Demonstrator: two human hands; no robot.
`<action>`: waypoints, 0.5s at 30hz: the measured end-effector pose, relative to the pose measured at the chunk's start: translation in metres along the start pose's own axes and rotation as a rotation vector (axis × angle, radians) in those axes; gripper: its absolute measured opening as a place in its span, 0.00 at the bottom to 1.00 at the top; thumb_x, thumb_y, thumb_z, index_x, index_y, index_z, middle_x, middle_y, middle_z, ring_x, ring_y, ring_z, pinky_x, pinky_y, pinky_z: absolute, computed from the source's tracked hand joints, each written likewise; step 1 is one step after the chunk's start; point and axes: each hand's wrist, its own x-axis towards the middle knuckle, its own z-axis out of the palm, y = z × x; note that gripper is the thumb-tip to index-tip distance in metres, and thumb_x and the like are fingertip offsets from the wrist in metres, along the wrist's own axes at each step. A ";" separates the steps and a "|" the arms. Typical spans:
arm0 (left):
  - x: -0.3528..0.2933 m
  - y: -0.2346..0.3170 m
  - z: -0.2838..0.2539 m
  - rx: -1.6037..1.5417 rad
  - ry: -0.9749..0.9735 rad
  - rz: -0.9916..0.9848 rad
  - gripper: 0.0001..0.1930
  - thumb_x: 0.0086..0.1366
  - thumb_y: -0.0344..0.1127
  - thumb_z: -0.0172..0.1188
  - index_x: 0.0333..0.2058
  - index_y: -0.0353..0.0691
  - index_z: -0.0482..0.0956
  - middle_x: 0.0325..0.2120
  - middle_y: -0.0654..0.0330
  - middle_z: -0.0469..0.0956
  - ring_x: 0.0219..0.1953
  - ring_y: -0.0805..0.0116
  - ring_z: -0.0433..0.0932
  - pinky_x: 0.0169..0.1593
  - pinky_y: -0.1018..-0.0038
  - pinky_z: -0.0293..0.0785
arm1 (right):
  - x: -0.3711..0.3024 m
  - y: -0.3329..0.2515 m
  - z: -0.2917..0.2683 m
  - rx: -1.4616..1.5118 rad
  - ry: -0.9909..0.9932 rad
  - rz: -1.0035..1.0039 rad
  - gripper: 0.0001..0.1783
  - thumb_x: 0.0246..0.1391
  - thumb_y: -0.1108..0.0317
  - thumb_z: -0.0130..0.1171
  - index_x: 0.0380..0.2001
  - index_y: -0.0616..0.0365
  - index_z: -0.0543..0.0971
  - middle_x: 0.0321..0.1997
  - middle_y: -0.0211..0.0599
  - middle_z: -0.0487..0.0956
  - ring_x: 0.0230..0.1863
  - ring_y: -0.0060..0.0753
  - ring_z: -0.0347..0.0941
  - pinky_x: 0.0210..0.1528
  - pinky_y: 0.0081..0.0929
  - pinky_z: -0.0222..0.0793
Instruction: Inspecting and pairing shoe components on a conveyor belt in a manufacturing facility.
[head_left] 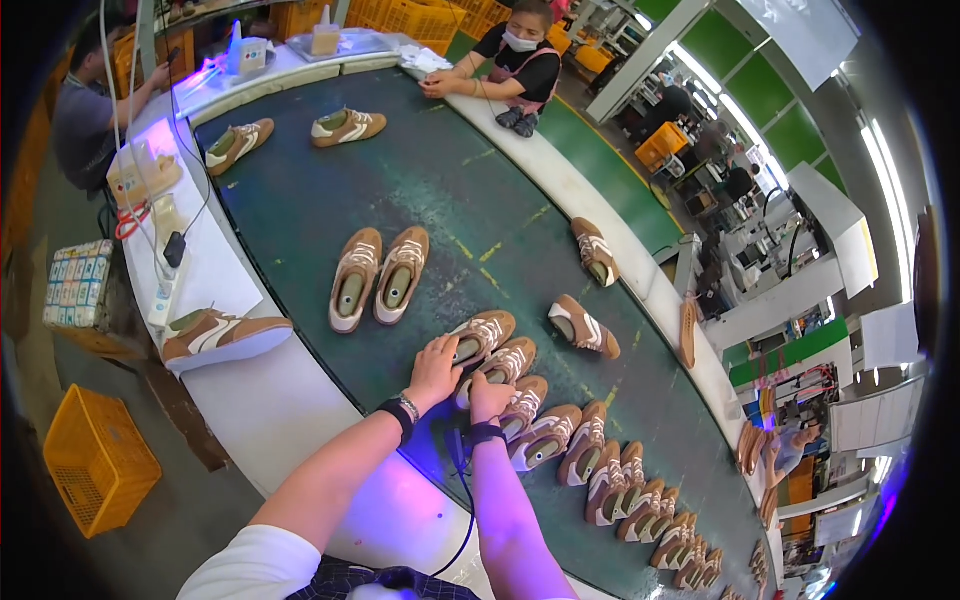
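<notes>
My left hand [435, 373] is closed round the heel of a brown and white sneaker [489, 328] whose toe points away to the right. Just beside it, my right hand [489, 397] grips the heel end of a second matching sneaker [515, 357]; its fingertips are partly hidden. Both shoes rest on the dark green conveyor belt [400, 170]. Another sneaker [527, 400] lies close to my right hand. Farther up the belt, a pair stands side by side, a left shoe [355, 280] and a right shoe [402, 276]. Dark bands circle both wrists, and a cord hangs from the right one.
Several more sneakers [605, 485] line the belt toward the lower right. One sneaker [225, 338] sits on the white side ledge [270, 410] at left, above a yellow crate [98, 462]. Across the belt, a masked person [510, 65] leans on the far ledge.
</notes>
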 end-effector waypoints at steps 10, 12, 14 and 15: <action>-0.036 -0.024 -0.075 -1.214 -0.340 -0.628 0.13 0.59 0.33 0.56 0.42 0.35 0.72 0.31 0.63 0.75 0.30 0.74 0.75 0.31 0.77 0.71 | -0.028 0.056 -0.111 1.324 -0.883 0.555 0.17 0.51 0.69 0.55 0.45 0.63 0.70 0.44 0.42 0.76 0.45 0.41 0.74 0.51 0.40 0.70; -0.082 0.001 -0.105 -1.415 -0.355 -0.670 0.18 0.58 0.29 0.56 0.47 0.36 0.67 0.36 0.61 0.75 0.35 0.73 0.76 0.37 0.76 0.72 | -0.066 0.069 -0.144 1.385 -0.902 0.511 0.25 0.48 0.70 0.57 0.50 0.63 0.67 0.47 0.45 0.74 0.48 0.44 0.73 0.53 0.42 0.68; -0.131 0.029 -0.141 -1.548 -0.367 -0.621 0.26 0.55 0.24 0.55 0.54 0.38 0.61 0.43 0.60 0.72 0.42 0.70 0.75 0.45 0.75 0.72 | -0.105 0.065 -0.182 1.419 -1.118 0.424 0.43 0.41 0.66 0.61 0.60 0.65 0.55 0.57 0.59 0.65 0.56 0.62 0.64 0.58 0.56 0.60; -0.155 0.039 -0.154 -1.590 -0.372 -0.556 0.30 0.54 0.22 0.55 0.56 0.39 0.58 0.46 0.59 0.71 0.46 0.69 0.74 0.50 0.73 0.70 | -0.130 0.066 -0.195 1.475 -0.980 0.374 0.44 0.37 0.69 0.62 0.60 0.63 0.55 0.58 0.51 0.66 0.57 0.57 0.64 0.58 0.50 0.60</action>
